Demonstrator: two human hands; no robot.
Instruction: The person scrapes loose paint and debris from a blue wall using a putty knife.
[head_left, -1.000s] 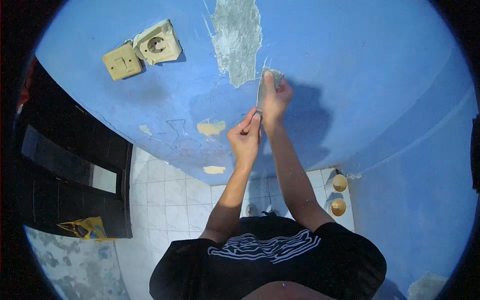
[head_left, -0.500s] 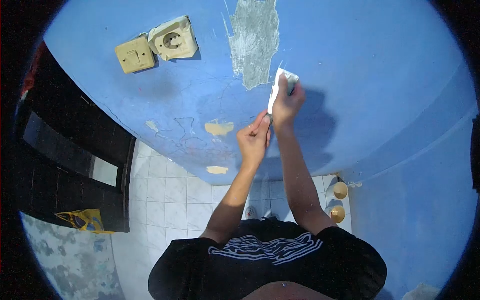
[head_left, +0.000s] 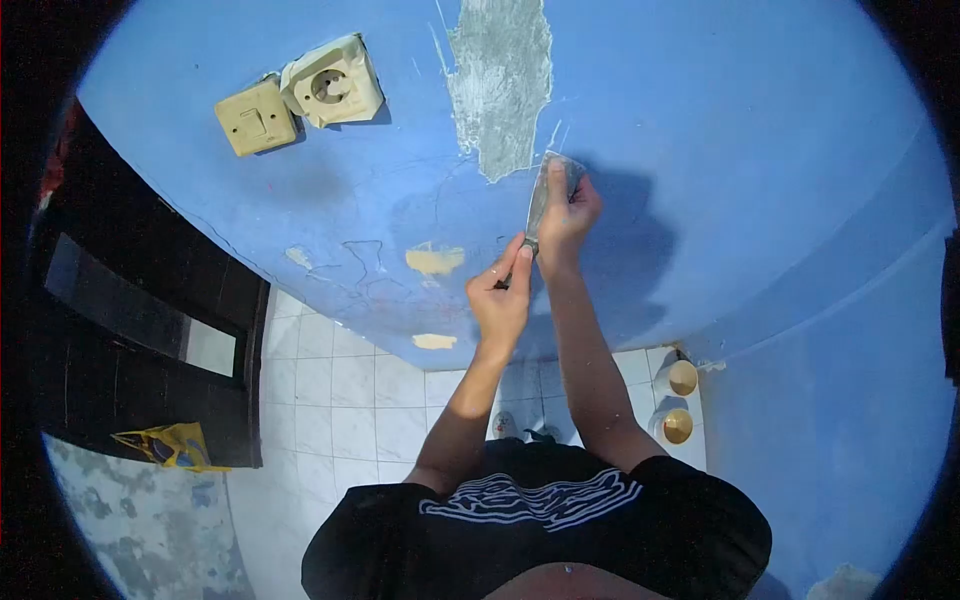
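Observation:
Both hands are on a metal scraper (head_left: 538, 205) in front of the blue wall (head_left: 760, 130). My left hand (head_left: 502, 300) is closed around its dark handle, at the lower end. Higher up, my right hand (head_left: 568, 222) grips the blade, with the thumb lying along its face and the fingers curled behind it. The blade's upper edge is beside the lower tip of a rough grey patch (head_left: 502, 90) on the wall. Whether the blade touches the wall I cannot tell.
A light switch (head_left: 255, 118) and a socket (head_left: 332, 84) sit at the upper left. Beige patches (head_left: 435, 261) mark the wall lower down. Two round containers (head_left: 678, 427) stand on the tiled floor (head_left: 330, 385) at right. A yellow bag (head_left: 175, 445) is by the dark door at left.
Both hands and the scraper have moved slightly down and left. The blade has tilted, so its face looks grey instead of bright white. The view has shifted a little.

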